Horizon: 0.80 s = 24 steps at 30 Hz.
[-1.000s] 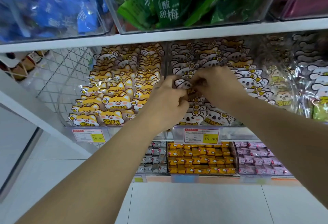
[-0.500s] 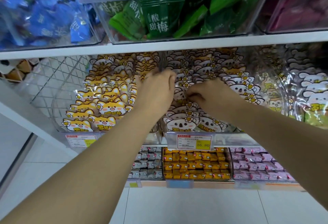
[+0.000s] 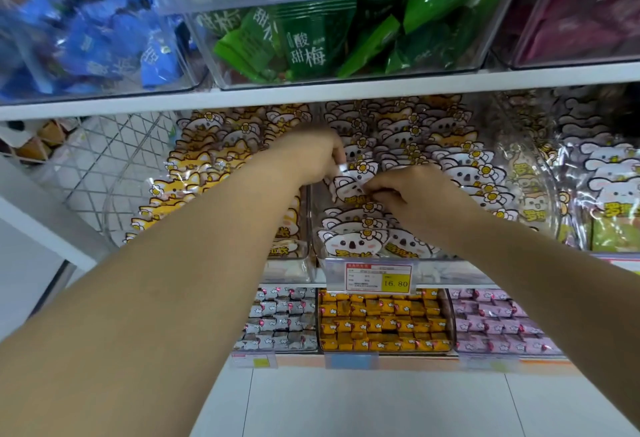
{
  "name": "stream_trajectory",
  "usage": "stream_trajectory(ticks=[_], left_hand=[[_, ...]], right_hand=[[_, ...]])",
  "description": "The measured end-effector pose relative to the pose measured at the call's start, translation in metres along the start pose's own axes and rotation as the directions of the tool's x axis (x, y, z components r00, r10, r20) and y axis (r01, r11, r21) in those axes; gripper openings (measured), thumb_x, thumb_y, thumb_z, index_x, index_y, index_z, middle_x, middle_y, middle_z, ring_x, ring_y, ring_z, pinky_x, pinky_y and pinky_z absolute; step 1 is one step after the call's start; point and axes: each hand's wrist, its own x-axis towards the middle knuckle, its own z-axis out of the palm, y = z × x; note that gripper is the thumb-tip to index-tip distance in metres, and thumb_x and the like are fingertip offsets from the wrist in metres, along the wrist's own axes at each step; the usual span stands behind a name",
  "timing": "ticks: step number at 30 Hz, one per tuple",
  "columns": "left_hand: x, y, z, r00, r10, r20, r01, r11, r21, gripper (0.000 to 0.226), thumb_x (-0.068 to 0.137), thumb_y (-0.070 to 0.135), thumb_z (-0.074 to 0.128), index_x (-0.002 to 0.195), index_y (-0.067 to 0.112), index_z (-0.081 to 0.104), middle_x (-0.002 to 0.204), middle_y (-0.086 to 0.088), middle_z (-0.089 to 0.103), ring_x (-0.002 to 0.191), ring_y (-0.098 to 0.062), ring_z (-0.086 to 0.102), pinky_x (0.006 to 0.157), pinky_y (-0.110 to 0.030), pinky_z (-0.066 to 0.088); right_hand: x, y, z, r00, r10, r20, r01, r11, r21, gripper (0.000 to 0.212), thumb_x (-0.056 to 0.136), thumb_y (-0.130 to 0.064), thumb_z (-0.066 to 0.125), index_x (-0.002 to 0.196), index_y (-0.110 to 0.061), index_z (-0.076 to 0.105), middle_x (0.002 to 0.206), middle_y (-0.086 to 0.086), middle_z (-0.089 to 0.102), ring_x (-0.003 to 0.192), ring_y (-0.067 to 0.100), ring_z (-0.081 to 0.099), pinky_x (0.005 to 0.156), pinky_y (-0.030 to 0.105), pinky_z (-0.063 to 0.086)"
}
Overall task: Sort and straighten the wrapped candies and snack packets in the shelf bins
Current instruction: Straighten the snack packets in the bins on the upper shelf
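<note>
Left hand [image 3: 311,156] and right hand [image 3: 412,194] pinch a koala packet [image 3: 348,188]; tugging may topple front packets [image 3: 351,246] at its 6 o'clock

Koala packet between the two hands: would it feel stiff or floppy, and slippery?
Probably light: the left hand and right hand hold the flat koala packet by fingertip pinches alone. Likely slippery, since its glossy wrapper glints. It looks unbent between the pinches, so perhaps semi-stiff rather than limp.
</note>
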Motion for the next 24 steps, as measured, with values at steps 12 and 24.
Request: stream_trajectory(ticks=[12, 24], left_hand=[[-0.002, -0.001, -0.001, 0.999, 0.017, -0.045, -0.02, 0.998, -0.067, 0.014, 0.088, 0.02, 0.065, 0.102, 0.017, 0.069, 0.106, 0.003, 0.066, 0.091, -0.01, 0.056, 0.079, -0.022, 0.044], [-0.008, -0.003, 0.003, 0.982, 0.015, -0.189, -0.034, 0.994, -0.101, 0.016, 0.093, 0.021, 0.058, 0.106, 0.017, 0.066, 0.109, 0.002, 0.063, 0.089, -0.005, 0.048, 0.072, -0.014, 0.033]], right_hand=[[-0.001, 0.0, -0.005, 1.0, -0.015, 0.024, 0.014, 0.999, 0.048, 0.029, 0.095, -0.009, 0.048, 0.116, -0.019, 0.067, 0.095, -0.003, 0.069, 0.051, -0.009, 0.041, 0.057, -0.005, 0.03], [0.037, -0.009, -0.002, 0.968, 0.023, 0.25, 0.015, 0.989, -0.149, 0.034, 0.098, -0.012, 0.041, 0.122, -0.024, 0.062, 0.126, 0.006, 0.059, 0.11, 0.024, 0.056, 0.093, 0.033, 0.046]])
